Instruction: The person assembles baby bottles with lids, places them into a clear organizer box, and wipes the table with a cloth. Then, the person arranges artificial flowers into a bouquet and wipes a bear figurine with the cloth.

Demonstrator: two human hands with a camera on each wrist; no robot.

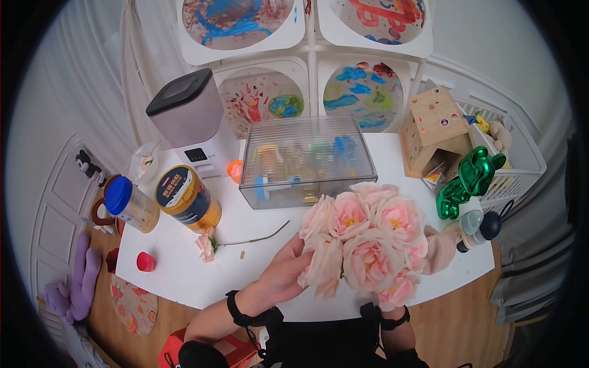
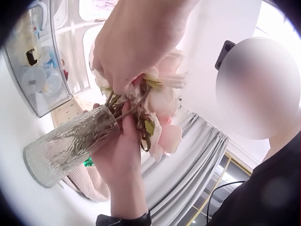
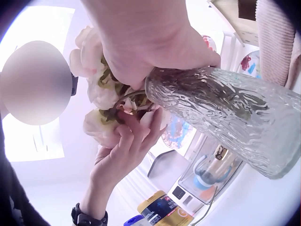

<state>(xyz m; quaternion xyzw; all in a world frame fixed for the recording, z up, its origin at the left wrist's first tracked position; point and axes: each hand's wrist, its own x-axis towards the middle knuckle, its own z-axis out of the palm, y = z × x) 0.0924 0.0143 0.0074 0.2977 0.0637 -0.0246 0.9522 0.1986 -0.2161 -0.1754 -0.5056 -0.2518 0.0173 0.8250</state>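
A bunch of pale pink roses (image 1: 371, 260) stands in a textured clear glass vase (image 2: 70, 146), its stems inside the neck. My left hand (image 1: 285, 273) is at the left side of the blooms; in the right wrist view its curled fingers (image 3: 129, 134) hold among the flowers just above the rim. My right hand (image 3: 155, 47) grips the vase near its mouth; the blooms hide this hand in the head view. The vase is tilted in both wrist views. A single rose (image 1: 207, 245) with a long stem lies on the white table (image 1: 184, 282).
Behind the flowers is a clear lidded box (image 1: 307, 162). At the left stand a golden tub (image 1: 190, 199), a blue-lidded jar (image 1: 132, 205) and a dispenser (image 1: 196, 122). A small red cup (image 1: 145, 262) is near the left edge. A green shiny figure (image 1: 469, 181) and wooden box (image 1: 435, 129) are right.
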